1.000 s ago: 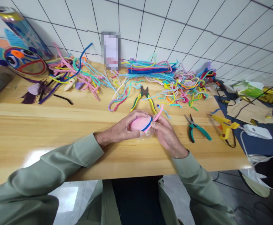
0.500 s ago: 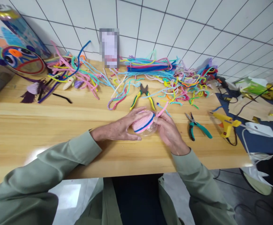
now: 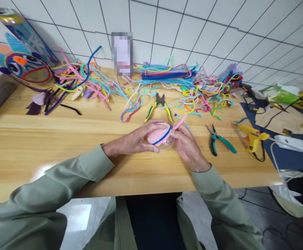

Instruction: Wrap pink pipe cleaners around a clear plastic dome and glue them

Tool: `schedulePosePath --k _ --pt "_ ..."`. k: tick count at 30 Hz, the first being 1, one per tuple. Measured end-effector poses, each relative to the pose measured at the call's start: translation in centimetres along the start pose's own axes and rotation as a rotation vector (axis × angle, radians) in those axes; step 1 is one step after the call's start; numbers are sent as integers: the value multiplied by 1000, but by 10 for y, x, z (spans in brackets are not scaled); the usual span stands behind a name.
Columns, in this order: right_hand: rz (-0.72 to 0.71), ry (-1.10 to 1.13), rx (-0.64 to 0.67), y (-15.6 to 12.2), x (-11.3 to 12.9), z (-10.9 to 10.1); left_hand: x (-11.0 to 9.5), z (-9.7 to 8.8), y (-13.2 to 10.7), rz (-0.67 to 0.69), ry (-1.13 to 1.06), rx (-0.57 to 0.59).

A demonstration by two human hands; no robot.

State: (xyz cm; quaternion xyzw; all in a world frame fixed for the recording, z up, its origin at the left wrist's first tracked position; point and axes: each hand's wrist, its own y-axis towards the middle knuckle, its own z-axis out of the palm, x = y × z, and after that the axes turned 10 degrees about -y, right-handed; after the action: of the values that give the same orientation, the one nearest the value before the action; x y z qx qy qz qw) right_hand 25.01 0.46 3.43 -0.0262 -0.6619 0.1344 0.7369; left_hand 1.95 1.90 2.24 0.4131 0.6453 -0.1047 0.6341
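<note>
where both hands meet above the front middle of the wooden table (image 3: 63, 139), they hold between them a small rounded pink wound ball (image 3: 158, 134) with 1 blue band (image 3: 164, 136) running across it and a clear, glossy part showing at its lower right. left hand (image 3: 134, 140) cups the ball from the left, fingers curled over its top and thumb laid along its underside, so the grip is closed on it. right hand (image 3: 186, 146) presses against the ball's right side, fingertips pinching at the spot where a loose pink stem end (image 3: 180, 122) sticks up and away toward the back right. both forearms wear pale green sleeves (image 3: 83, 172) and rest on the table edge. just behind the ball lie yellow-handled pliers (image 3: 158, 107), jaws pointing away. to the right of the right hand, apart from it, lie teal-handled pliers (image 3: 219, 140), and further right a yellow glue gun (image 3: 250, 136) with a black cord, partly over a dark blue mat (image 3: 289, 159). a white device (image 3: 291, 143) sits on that mat, with brown paper (image 3: 281, 121) behind it. across the back of the table, along the white tiled wall (image 3: 193, 31), a tangle of loose fuzzy stems (image 3: 201, 95) in many colours spreads out, with a straight stacked bundle (image 3: 167, 74) at centre back and a second tangle (image 3: 81, 81) at back left. far left, a round made face figure (image 3: 23, 66) in blue, red and orange leans by a tall printed tube (image 3: 21, 33). dark purple pieces (image 3: 40, 102) lie in front of it.
</note>
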Motion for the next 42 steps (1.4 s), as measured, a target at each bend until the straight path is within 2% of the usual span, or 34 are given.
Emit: schedulePosePath --k 5,9,14,17,22,25,35,42 --pt "-44 -53 -28 -3 -3 4 -19 12 1 -186 33 -140" --pt "-104 -75 -21 -4 -5 4 -26 16 4 -253 134 -159" --pt "-172 -117 -11 -6 -1 0 -30 12 6 -209 48 -125" --pt "-191 -148 -33 -6 -1 -2 -30 11 5 -229 -24 -102" --pt "-184 -194 -24 -8 -6 0 -22 20 2 -270 -100 -215" --pt "-193 -218 -21 -10 -7 1 -18 23 0 -253 -97 -240" --pt "-169 -253 21 -10 -8 -6 -10 20 -3 -137 -67 -173" --pt "-126 -171 32 -11 -11 -4 -2 17 -7 -84 8 -103"
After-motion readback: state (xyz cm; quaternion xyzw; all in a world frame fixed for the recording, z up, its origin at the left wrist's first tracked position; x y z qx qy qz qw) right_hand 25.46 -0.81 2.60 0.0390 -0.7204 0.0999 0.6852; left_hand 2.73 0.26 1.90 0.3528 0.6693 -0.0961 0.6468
